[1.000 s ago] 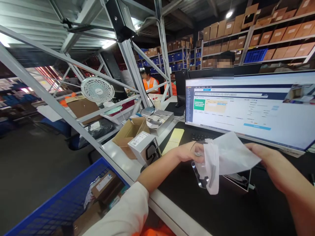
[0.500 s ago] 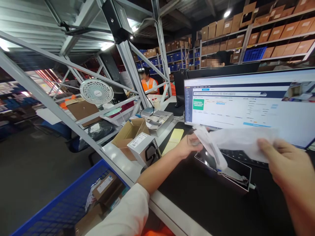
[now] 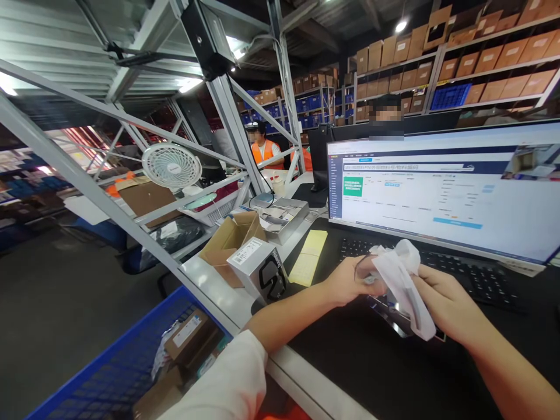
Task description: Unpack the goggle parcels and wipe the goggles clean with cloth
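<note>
Thin white wrapping paper (image 3: pixel 405 280) is bunched between my two hands above the black desk mat, with one end hanging down on the right. My left hand (image 3: pixel 350 281) is closed on its left side, where something clear or greyish shows near the fingertips; I cannot make out what it is. My right hand (image 3: pixel 446 298) grips the paper's right side, fingers partly behind it. Under the hands lies an open dark box with a shiny rim (image 3: pixel 396 328), mostly covered by the paper and fingers.
A monitor (image 3: pixel 420 198) and black keyboard (image 3: pixel 472 274) stand behind the hands. To the left are yellow slips (image 3: pixel 308 256), a silver printed box (image 3: pixel 258 269), an open cardboard box (image 3: pixel 231 239) and a grey tray (image 3: pixel 289 221). A blue crate (image 3: pixel 109 356) holds packages below the desk.
My right hand has moved left and inward, gathering the stretched-out paper into a bunch against my left hand. My left hand has shifted slightly right and down. The open box is now more covered.
</note>
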Demonstrator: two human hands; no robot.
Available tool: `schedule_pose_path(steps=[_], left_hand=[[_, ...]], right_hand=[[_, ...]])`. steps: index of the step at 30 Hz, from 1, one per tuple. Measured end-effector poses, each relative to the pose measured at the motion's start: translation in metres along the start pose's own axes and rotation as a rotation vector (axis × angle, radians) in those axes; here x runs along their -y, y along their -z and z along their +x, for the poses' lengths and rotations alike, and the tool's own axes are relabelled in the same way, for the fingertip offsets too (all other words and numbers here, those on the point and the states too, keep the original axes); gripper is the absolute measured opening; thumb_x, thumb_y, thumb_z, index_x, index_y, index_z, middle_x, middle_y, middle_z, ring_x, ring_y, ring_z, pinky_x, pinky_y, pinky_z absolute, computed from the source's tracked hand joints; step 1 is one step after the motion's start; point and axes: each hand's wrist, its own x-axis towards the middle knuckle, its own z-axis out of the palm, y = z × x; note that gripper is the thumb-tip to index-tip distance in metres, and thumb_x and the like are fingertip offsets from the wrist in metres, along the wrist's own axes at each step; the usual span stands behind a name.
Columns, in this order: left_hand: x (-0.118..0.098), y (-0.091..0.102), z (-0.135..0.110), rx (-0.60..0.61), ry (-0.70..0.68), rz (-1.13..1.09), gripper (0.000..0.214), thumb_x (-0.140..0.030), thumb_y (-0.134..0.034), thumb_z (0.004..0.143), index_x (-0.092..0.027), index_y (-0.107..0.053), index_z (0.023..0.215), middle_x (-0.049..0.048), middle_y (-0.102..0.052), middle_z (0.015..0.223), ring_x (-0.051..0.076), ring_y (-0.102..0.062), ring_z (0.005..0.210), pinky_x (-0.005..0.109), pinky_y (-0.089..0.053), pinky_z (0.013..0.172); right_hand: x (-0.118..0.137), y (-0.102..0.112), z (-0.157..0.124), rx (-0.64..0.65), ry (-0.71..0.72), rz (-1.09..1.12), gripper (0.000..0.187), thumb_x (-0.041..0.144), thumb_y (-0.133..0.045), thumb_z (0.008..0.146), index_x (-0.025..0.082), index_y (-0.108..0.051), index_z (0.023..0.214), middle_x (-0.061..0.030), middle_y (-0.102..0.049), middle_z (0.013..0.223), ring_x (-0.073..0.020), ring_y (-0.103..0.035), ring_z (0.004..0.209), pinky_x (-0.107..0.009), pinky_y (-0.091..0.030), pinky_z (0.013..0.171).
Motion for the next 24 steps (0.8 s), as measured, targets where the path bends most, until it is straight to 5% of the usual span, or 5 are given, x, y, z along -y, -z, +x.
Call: schedule_pose_path(steps=[7,11,16,20,24], left_hand=[[0.005,-0.002,0.002,-0.094,-0.02,-0.086,0.063,-0.052,-0.1,0.046,-0.014,-0.082,0.092,0.0102,-0.078,0.097,0.022,-0.069,0.091,0.036,-0.052,0.091],[0.003,0.002,0.007,-0.153,-0.051,-0.189,0.057,-0.053,-0.1,0.046,-0.016,-0.082,0.085,0.0073,-0.078,0.087,0.018,-0.068,0.079,0.035,-0.052,0.087],[-0.006,0.009,0.011,-0.233,-0.108,-0.331,0.055,-0.049,-0.102,0.045,-0.018,-0.081,0.085,0.0066,-0.078,0.085,0.019,-0.07,0.085,0.035,-0.051,0.092],[-0.003,0.007,0.009,-0.226,-0.082,-0.284,0.054,-0.05,-0.102,0.045,-0.017,-0.082,0.084,0.0055,-0.077,0.082,0.015,-0.066,0.075,0.031,-0.05,0.082],[0.005,0.004,0.008,-0.137,-0.058,-0.181,0.06,-0.054,-0.099,0.049,-0.015,-0.083,0.091,0.009,-0.078,0.092,0.016,-0.065,0.078,0.032,-0.047,0.081]], right_hand=[[-0.005,0.001,0.005,-0.138,-0.04,-0.194,0.051,0.063,-0.055,0.081,0.02,-0.081,0.081,-0.0053,-0.076,0.079,-0.0308,-0.07,0.077,-0.034,-0.05,0.064],[-0.009,0.01,0.006,-0.099,-0.004,-0.166,0.046,0.061,-0.055,0.085,0.022,-0.079,0.081,-0.0043,-0.076,0.083,-0.0299,-0.07,0.084,-0.034,-0.051,0.072],[-0.016,0.022,0.007,-0.232,0.007,-0.262,0.039,0.055,-0.052,0.089,0.023,-0.072,0.081,-0.0031,-0.074,0.084,-0.0267,-0.067,0.083,-0.033,-0.047,0.069],[-0.016,0.023,0.007,-0.352,-0.006,-0.277,0.038,0.055,-0.05,0.091,0.023,-0.069,0.082,-0.0022,-0.069,0.075,-0.0229,-0.06,0.07,-0.031,-0.041,0.063],[-0.01,0.023,0.006,-0.411,-0.044,-0.274,0.036,0.05,-0.048,0.092,0.022,-0.068,0.081,-0.005,-0.071,0.082,-0.0267,-0.063,0.08,-0.033,-0.042,0.068]])
